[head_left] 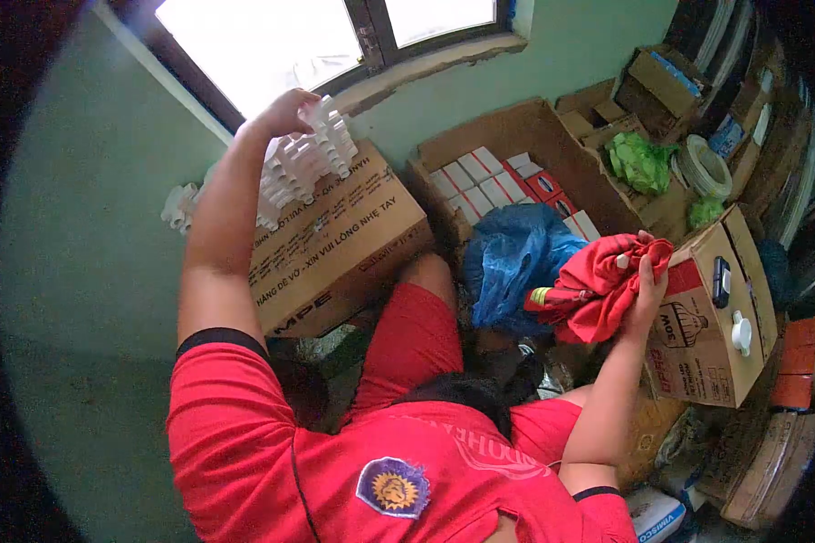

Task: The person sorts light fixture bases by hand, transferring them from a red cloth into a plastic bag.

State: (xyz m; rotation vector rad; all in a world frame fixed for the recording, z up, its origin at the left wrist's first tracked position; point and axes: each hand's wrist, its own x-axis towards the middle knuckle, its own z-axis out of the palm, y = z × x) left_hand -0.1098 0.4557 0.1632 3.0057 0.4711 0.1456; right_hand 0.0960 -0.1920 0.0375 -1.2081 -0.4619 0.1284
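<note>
My left hand (287,115) reaches out over a large cardboard box, its fingers closed around a white plastic pipe fitting (316,114). More white plastic fittings (290,172) stand in rows on top of the box (344,244), partly covered by my left forearm. On the other side, my right hand (646,294) grips a bunched red cloth (598,285), which has a small yellow-green label. The cloth hangs in front of a crumpled blue plastic bag (521,253).
Behind the bag, an open carton (493,140) holds several small white-and-red boxes (480,181). At right stands a light-bulb carton (697,335) with a black device (722,281) and a white round part (742,333). Green plastic (641,163) and a white coil (704,169) lie behind.
</note>
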